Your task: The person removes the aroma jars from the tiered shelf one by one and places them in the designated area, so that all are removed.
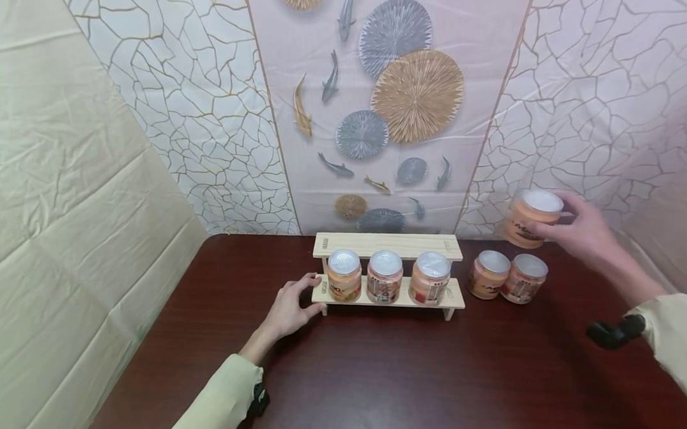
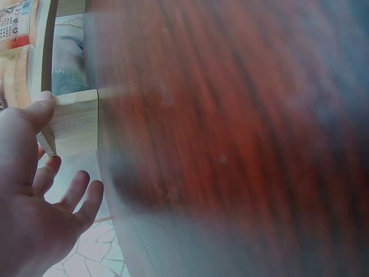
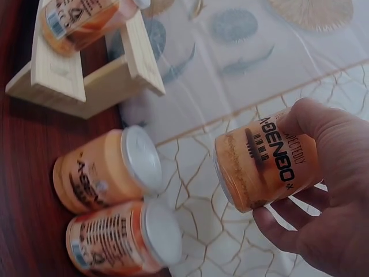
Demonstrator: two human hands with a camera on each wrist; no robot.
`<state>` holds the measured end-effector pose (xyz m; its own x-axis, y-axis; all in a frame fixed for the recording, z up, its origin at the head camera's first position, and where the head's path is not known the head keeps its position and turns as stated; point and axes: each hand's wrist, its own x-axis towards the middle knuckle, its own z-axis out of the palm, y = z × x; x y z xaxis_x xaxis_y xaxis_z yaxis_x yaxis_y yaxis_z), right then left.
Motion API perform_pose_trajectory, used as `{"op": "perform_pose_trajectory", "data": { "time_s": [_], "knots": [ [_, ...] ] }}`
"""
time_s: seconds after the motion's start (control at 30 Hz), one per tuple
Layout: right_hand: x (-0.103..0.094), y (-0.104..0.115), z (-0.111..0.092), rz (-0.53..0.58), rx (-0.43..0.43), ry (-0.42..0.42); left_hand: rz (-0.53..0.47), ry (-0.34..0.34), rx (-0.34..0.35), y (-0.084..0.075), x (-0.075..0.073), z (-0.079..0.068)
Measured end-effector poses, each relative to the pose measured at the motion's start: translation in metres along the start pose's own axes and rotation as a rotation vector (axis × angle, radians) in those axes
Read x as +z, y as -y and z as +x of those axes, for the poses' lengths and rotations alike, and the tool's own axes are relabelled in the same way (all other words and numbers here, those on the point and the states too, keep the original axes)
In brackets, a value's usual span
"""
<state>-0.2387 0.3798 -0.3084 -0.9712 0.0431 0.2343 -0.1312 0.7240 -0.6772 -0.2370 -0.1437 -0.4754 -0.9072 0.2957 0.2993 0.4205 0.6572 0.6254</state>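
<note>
A two-step wooden rack (image 1: 387, 243) stands on the table. On its lower step sit three jars with pale lids: a left jar (image 1: 344, 285), a middle jar (image 1: 384, 288) and a right jar (image 1: 429, 289). My left hand (image 1: 288, 308) grips the left end of that step, thumb (image 2: 41, 112) on its front edge. Up above the table at the right, my right hand (image 1: 583, 229) holds an orange jar (image 3: 259, 164) between thumb and fingers. Below it two more jars stand side by side, an orange one (image 1: 487, 284) and a reddish one (image 1: 522, 287).
The dark red-brown table (image 1: 351, 380) runs back to a patterned cloth backdrop (image 1: 241, 116). A pale cloth (image 1: 44, 221) hangs along the left side. The rack's upper step stands behind the row of jars.
</note>
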Motion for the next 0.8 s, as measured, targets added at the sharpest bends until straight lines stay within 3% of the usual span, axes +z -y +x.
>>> {"op": "perform_pose_trajectory", "data": {
  "time_s": [0.8],
  "knots": [
    [-0.025, -0.049, -0.023, -0.105, 0.064, -0.044, 0.009, 0.006, -0.018, -0.001, 0.0, -0.001]
  ]
}}
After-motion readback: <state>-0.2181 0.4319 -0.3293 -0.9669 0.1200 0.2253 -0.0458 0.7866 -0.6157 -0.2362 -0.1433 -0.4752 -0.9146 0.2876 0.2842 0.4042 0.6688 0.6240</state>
